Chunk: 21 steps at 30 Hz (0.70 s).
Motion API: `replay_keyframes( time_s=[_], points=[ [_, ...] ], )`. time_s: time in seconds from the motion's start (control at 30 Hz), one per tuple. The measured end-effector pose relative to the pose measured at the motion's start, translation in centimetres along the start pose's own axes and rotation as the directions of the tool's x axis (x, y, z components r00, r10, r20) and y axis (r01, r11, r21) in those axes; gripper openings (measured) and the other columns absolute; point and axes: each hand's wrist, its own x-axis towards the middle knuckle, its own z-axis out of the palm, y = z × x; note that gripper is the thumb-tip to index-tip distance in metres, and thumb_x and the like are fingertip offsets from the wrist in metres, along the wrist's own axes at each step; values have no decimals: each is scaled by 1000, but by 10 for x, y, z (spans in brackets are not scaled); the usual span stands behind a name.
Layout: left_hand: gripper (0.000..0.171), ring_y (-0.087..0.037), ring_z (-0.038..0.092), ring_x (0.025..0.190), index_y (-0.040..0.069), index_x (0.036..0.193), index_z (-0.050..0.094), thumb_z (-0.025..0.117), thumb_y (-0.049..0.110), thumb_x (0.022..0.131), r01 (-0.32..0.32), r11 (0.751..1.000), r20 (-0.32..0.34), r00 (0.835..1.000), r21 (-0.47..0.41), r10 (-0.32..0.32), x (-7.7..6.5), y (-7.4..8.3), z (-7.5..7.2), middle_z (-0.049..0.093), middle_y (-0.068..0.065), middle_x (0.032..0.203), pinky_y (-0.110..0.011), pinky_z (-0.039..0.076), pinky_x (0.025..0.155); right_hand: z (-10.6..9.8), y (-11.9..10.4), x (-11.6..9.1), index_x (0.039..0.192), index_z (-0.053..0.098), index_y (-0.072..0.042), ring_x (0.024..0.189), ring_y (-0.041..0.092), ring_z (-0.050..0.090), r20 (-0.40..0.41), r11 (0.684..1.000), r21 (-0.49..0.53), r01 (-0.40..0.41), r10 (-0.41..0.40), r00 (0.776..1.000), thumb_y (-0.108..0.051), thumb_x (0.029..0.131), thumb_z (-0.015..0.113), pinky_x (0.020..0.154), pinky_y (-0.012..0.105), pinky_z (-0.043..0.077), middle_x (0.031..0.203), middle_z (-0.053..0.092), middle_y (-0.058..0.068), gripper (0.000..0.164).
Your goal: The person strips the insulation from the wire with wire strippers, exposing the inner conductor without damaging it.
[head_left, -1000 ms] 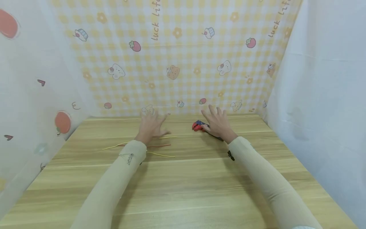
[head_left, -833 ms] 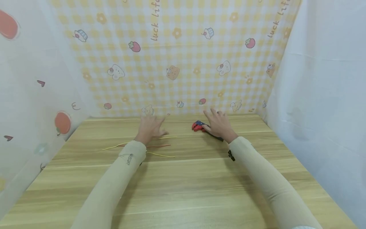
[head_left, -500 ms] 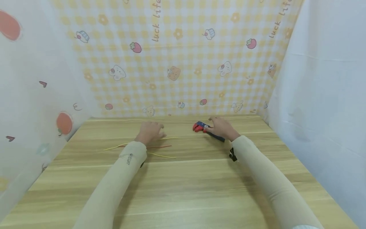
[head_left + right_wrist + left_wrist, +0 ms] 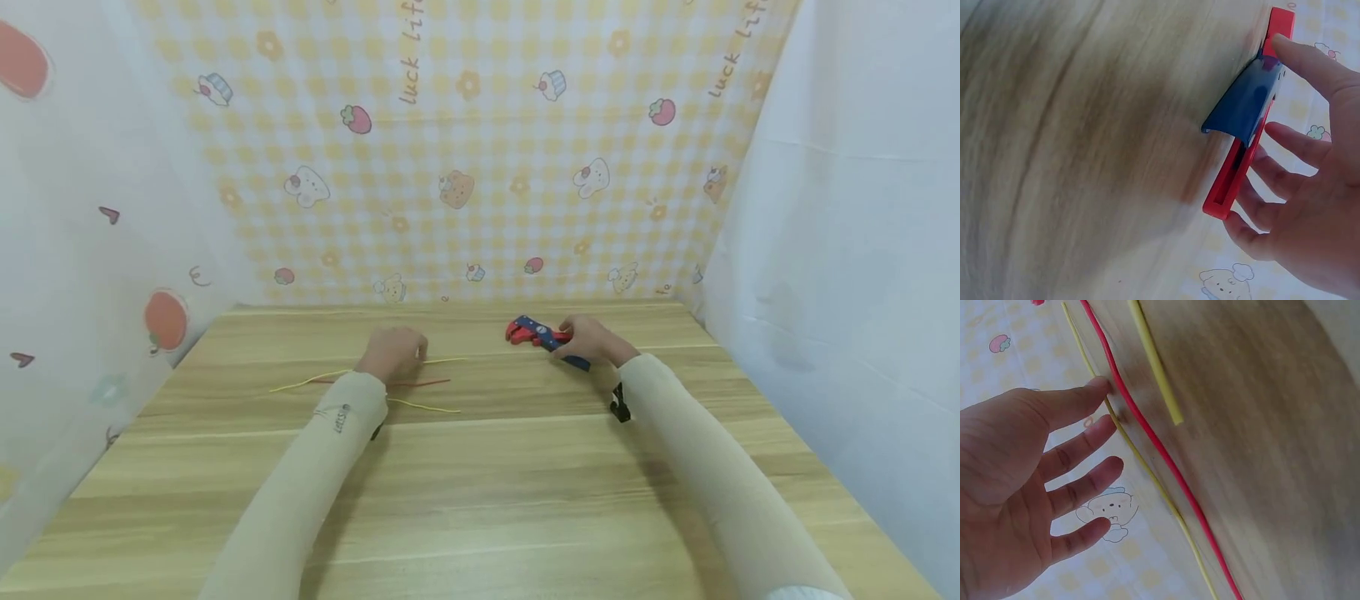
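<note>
A red-and-dark-blue wire stripper (image 4: 542, 331) lies on the wooden table. My right hand (image 4: 592, 340) holds it by its handles, thumb on one side and curled fingers at the other. In the right wrist view the thumb tip touches the red end of the wire stripper (image 4: 1235, 162), and some fingertips are hidden behind it. My left hand (image 4: 392, 352) is low over the wires. In the left wrist view its thumb and index finger stand slightly apart at a thin yellow wire (image 4: 1147, 469), the other fingers loosely bent. Beside it run a red wire (image 4: 1160, 449) and another yellow wire (image 4: 1159, 362).
The wood-grain table (image 4: 480, 500) reaches back to a yellow checked cloth (image 4: 487, 133) with printed figures. White cloths hang at the left and right (image 4: 847, 250). A black strap piece (image 4: 619, 404) shows below the right sleeve.
Both hands have lowered, with their spread fingers now bent. The right hand has moved slightly right and closed around the stripper's handles. The wires and the stripper stay about where they were.
</note>
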Motion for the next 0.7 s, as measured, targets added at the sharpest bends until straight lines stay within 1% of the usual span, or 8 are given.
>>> replay_keyframes(
  time_s=[0.1,0.2,0.27,0.33,0.37,0.47,0.6,0.7],
  points=[
    [18,-35,62,108,15,106,72,58,10,95,1,1000,1,1000,-21,-1,1,-2,2,69,-9,114,-64,40,100,1,2,1,135,50,9,127,42,49,3,999,28,-22,22,1000,-27,83,80,108,51,39,137,52,29,70],
    [18,-30,63,100,14,98,71,56,6,93,0,999,4,1000,-42,0,1,-3,4,70,-7,103,-65,39,100,3,4,1,134,51,9,125,41,50,7,998,57,-37,36,999,-24,81,83,107,51,39,135,54,28,70],
    [18,-26,62,94,14,93,71,56,4,92,-1,999,-1,1000,-52,1,1,-3,4,69,-4,96,-64,40,99,4,5,1,131,53,9,121,40,53,5,997,73,-36,36,999,-23,79,84,105,50,41,132,56,27,68],
    [18,-24,62,90,14,91,70,55,4,91,-10,999,-9,1000,-50,10,0,-2,5,68,-3,92,-59,44,96,5,6,1,129,56,9,117,38,55,-3,997,78,-29,29,1000,-24,78,85,102,50,44,128,58,26,67],
    [17,-23,62,89,14,91,69,55,5,92,-16,999,-13,1000,-48,16,-1,-2,5,68,-3,93,-57,46,94,5,7,0,128,57,9,116,37,55,-9,997,74,-24,25,1000,-25,78,85,101,49,44,127,59,25,67],
    [15,-25,65,94,12,99,70,55,10,97,-47,998,-43,998,-50,44,-4,-2,5,71,-4,100,-51,51,90,7,10,0,126,60,6,112,34,56,-31,998,53,-14,16,999,-29,77,85,98,47,46,124,61,22,65],
    [19,-30,66,103,10,108,69,52,11,99,-73,994,-86,994,-81,66,-5,-1,4,71,-8,110,-52,51,90,6,10,-3,121,62,4,105,31,57,-66,998,56,4,-1,998,-32,76,84,92,43,48,118,62,20,62],
    [22,-30,66,103,10,110,68,50,11,98,-91,991,-119,990,-94,79,-4,0,4,71,-9,111,-51,52,89,6,7,-5,115,63,5,95,28,58,-75,998,63,28,-23,997,-31,76,81,82,37,50,109,63,19,56]
  ],
)
